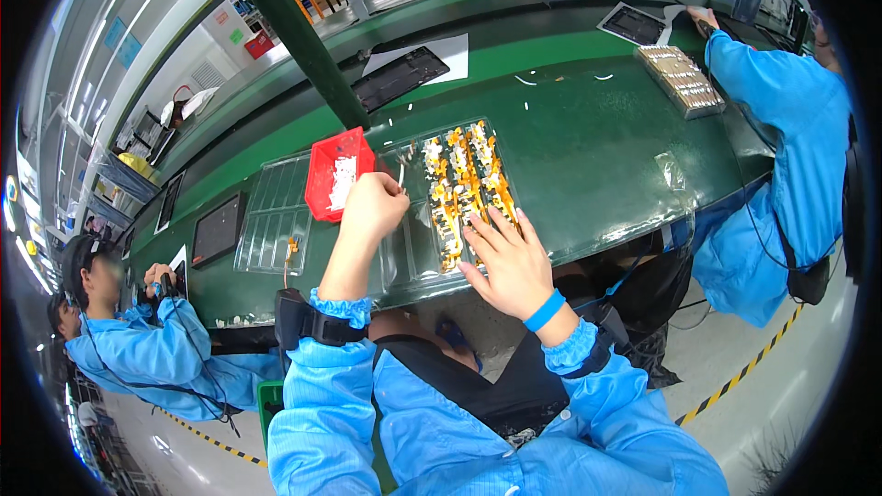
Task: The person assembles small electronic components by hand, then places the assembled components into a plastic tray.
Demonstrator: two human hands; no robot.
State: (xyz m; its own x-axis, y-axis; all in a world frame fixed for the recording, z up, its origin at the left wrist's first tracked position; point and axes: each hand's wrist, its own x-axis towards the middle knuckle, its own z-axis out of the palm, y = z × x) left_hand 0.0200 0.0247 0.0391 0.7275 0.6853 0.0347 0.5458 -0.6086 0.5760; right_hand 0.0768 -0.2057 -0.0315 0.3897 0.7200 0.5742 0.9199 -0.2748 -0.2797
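My left hand (375,205) is closed in a pinch just right of a red bin (317,179). A thin white strip (401,174) sticks up from its fingertips. In the bin lies a heap of small white pieces (343,179). My right hand (510,266) rests with its fingers spread over the near end of a clear plastic tray (503,152). Rows of orange and white flexible circuit parts (459,170) fill this tray. The fingertips touch or hover over the parts; I cannot tell which.
A second clear tray (276,207) holds one orange part (292,246). Dark flat frames (400,78) lie along the green bench (588,165), which a green post (303,37) crosses. Co-workers in blue sit left (138,354) and right (781,119). A stacked box (680,81) stands at right.
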